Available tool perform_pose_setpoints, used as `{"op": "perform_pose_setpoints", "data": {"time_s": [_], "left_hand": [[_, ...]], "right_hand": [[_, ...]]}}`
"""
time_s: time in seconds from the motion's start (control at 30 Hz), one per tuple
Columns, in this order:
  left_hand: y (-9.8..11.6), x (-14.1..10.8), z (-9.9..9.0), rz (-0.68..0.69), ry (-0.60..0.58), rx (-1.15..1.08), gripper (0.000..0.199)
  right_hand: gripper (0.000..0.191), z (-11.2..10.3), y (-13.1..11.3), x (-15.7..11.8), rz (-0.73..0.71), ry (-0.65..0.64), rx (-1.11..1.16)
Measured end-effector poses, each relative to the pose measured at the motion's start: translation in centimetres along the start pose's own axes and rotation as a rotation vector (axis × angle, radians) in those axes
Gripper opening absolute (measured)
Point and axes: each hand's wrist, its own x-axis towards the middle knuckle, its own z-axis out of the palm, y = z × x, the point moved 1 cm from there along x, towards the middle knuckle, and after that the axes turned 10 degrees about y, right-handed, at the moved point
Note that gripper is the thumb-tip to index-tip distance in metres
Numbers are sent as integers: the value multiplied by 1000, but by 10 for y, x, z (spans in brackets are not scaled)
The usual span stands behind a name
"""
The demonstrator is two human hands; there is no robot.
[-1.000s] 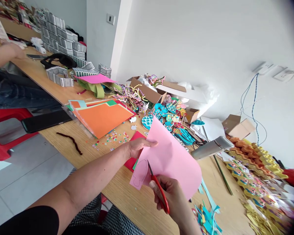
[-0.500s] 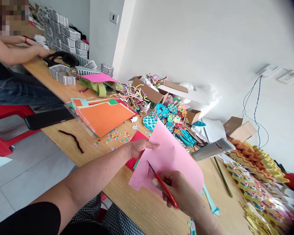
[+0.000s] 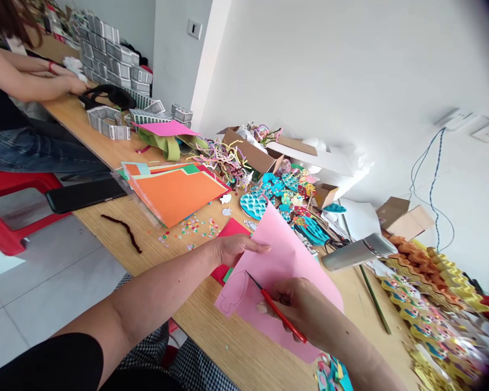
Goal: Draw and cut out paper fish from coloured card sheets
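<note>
A large pink sheet [image 3: 285, 260] is held up over the table, with a drawn outline near its lower left corner. My left hand [image 3: 241, 250] pinches the sheet at its upper left side, thumb on top. Red-handled scissors [image 3: 277, 310] are gripped in my right hand [image 3: 295, 307], their dark tips at the top of the outline. Whether the blades are parted is too small to tell. Beneath the sheet, partly hidden, lies red paper [image 3: 232, 228] with a bit of green.
Orange paper [image 3: 177, 193] in a stack lies beyond my left hand. A silver flask [image 3: 356, 252] lies tilted at the right, near egg-carton crafts [image 3: 415, 309]. Colourful scraps [image 3: 334, 372] sit by my right forearm. At the far left, a person's hands [image 3: 75, 84] work.
The scissors and my right hand have shifted slightly right. The sheet's lower right part now hangs lower, its bottom edge showing beside my right wrist. The view has moved a little.
</note>
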Motion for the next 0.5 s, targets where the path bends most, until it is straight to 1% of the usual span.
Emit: {"op": "perform_pose_setpoints", "data": {"time_s": [0.13, 0.27, 0.5], "left_hand": [[-1, 1, 0, -20, -1, 8, 31], [-2, 1, -2, -12, 5, 15, 32], [-4, 3, -4, -28, 12, 24, 28]], "right_hand": [[40, -6, -4, 1, -36, -44, -92], [43, -11, -8, 2, -72, -49, -181], [45, -10, -13, 5, -66, -72, -152]]}}
